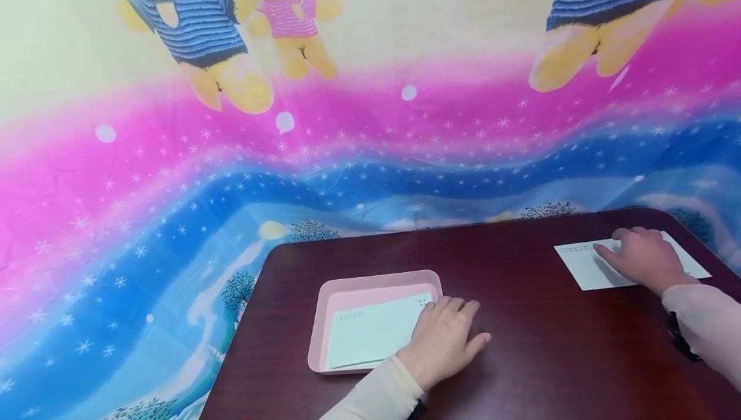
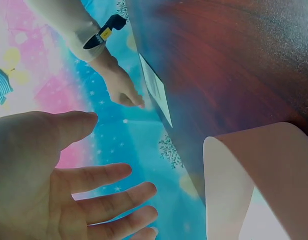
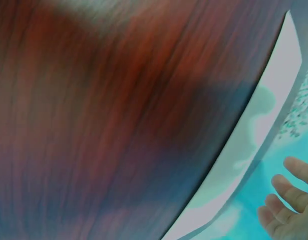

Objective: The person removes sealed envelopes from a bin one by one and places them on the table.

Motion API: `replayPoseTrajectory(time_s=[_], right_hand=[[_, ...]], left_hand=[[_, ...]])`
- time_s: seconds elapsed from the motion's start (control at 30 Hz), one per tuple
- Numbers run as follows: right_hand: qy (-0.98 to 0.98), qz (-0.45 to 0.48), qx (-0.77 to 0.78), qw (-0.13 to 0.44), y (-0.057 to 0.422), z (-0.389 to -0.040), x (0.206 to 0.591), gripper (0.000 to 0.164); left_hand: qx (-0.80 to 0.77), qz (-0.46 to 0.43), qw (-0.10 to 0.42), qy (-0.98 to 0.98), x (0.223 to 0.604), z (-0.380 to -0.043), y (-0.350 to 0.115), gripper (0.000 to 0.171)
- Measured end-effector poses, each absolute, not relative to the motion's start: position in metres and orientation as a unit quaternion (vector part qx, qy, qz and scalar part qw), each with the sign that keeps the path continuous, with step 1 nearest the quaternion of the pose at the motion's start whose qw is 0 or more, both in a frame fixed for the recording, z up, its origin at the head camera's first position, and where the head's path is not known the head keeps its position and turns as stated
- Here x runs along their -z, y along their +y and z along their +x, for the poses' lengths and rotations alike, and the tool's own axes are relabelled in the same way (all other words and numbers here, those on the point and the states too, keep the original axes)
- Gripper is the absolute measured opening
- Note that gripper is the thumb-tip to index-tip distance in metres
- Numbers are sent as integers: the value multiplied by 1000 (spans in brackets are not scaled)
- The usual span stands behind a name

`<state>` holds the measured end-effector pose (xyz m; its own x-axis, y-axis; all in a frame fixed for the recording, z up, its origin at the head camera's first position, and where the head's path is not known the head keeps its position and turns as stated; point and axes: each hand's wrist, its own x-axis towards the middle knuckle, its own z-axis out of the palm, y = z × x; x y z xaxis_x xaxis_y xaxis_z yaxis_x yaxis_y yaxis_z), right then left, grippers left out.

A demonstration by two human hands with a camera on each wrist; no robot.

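On the right of the head view, a pale green envelope (image 1: 585, 265) with a row of small printed boxes lies on the table. My right hand (image 1: 645, 259) hovers over it with loosely bent fingers, casting a shadow on its surface. In the right wrist view, fingers (image 3: 289, 195) show apart from the envelope (image 3: 244, 145), gripping nothing. A pink tray (image 1: 321, 317) holds another pale green envelope (image 1: 370, 330), which bears similar boxes. My left hand (image 1: 442, 339) is over the tray's right side, overlapping its rim; its fingers are spread and empty in the left wrist view.
The dark reddish-brown table (image 1: 515, 343) has rounded back corners. Behind it hangs a colourful cloth (image 1: 370, 118) printed with bears and snowflakes, close to the table's back edge. Black straps (image 1: 682, 336) circle the sleeves at the wrists.
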<state>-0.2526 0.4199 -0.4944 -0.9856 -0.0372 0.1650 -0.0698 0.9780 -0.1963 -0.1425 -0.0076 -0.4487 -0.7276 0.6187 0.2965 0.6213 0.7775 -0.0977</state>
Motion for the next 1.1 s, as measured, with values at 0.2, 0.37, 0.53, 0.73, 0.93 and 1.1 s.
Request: replayPoseTrajectory(time_s=[0.2, 0.37, 0.53, 0.73, 0.93, 1.1], right_hand=[[-990, 38, -112, 81, 398, -252, 487, 61], [-987, 53, -122, 88, 378, -250, 484, 58], [-983, 69, -131, 105, 357, -244, 481, 55], [-978, 88, -143, 122, 333, -235, 477, 54], [-974, 110, -143, 135, 309, -229, 477, 48], [-972, 122, -148, 136, 294, -224, 478, 45]], left_hand=[[14, -327, 143, -934, 446, -144, -8, 44], [29, -310, 127, -942, 441, -147, -11, 46], [47, -297, 104, -948, 435, -152, -16, 48], [64, -271, 99, -955, 429, -157, -24, 51], [70, -261, 107, -957, 429, -158, -33, 50], [82, -252, 97, -959, 432, -159, -40, 50]])
